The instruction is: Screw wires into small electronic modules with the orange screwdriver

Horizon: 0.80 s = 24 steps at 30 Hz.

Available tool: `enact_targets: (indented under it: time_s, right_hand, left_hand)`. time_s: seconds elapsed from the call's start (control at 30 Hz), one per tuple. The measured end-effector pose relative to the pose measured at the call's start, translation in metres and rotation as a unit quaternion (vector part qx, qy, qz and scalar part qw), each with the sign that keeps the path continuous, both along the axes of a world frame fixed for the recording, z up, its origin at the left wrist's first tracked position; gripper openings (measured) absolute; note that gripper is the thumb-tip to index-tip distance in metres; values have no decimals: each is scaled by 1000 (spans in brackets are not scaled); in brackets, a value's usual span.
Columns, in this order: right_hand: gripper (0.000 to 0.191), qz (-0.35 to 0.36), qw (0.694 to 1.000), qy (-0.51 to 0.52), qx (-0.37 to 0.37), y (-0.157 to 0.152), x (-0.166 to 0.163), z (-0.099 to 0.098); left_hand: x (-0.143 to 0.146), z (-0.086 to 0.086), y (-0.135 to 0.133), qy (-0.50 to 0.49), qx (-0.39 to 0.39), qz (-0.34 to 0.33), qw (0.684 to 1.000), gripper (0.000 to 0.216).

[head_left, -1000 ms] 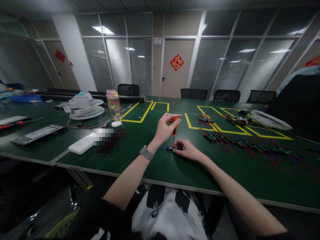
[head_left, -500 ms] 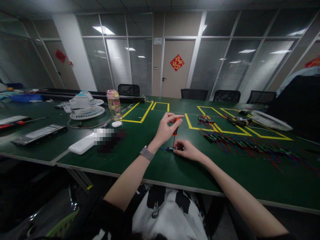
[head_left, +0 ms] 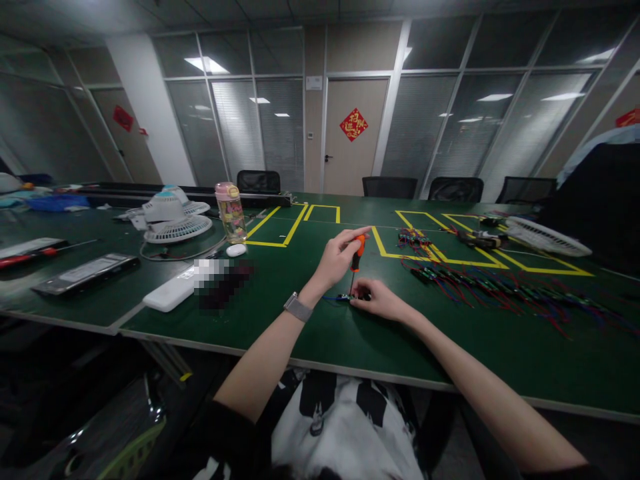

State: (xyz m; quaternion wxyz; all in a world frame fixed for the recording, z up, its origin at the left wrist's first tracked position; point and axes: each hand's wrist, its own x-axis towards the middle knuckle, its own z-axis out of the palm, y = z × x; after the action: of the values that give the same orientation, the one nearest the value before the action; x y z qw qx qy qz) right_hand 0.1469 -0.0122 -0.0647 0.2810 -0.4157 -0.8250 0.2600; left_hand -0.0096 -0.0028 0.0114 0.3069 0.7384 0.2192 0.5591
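Note:
My left hand (head_left: pixel 336 259), with a watch (head_left: pixel 297 307) on its wrist, grips an orange-and-black screwdriver (head_left: pixel 359 251) with the index finger stretched out over the top of the handle. The screwdriver stands nearly upright, its thin shaft reaching down to a small green circuit board (head_left: pixel 344 297) on the table. Whether the tip sits in a screw is too small to tell. Low beside the shaft, my right hand (head_left: pixel 379 299) pinches the board at its right side and hides part of it. A blue wire runs out leftward from the board.
Several wired circuit boards (head_left: pixel 490 291) lie in a row to the right, near a smaller wire bundle (head_left: pixel 416 240). Leftward are a white power strip-like block (head_left: pixel 167 293), a water bottle (head_left: pixel 232 217), white fans (head_left: pixel 175 223) and a flat metal-topped drive (head_left: pixel 87 272). Yellow tape (head_left: pixel 385 250) marks the green tabletop.
The orange handle has tilted slightly and shows more now, as the left fingers have shifted around it. My right hand stays at the board. The whole view has moved a little.

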Motion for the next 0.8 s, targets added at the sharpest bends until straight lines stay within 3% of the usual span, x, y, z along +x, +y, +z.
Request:
enact_targets:
  time_s: [0.23, 0.43, 0.63, 0.8]
  right_hand:
    - [7, 2, 1000, 4, 2, 1, 0, -2]
    - [7, 0, 1000, -2, -3, 1, 0, -1]
    - [8, 0, 1000, -3, 4, 0, 0, 0]
    - [8, -4, 1000, -7, 5, 0, 0, 1]
  left_hand:
    - [0, 0, -1, 7, 39, 49, 998, 26]
    - [0, 1, -2, 6, 4, -3, 1000, 31]
    - [0, -1, -1, 11, 32, 32, 999, 28]
    - [-1, 3, -4, 16, 17, 2, 1000, 29]
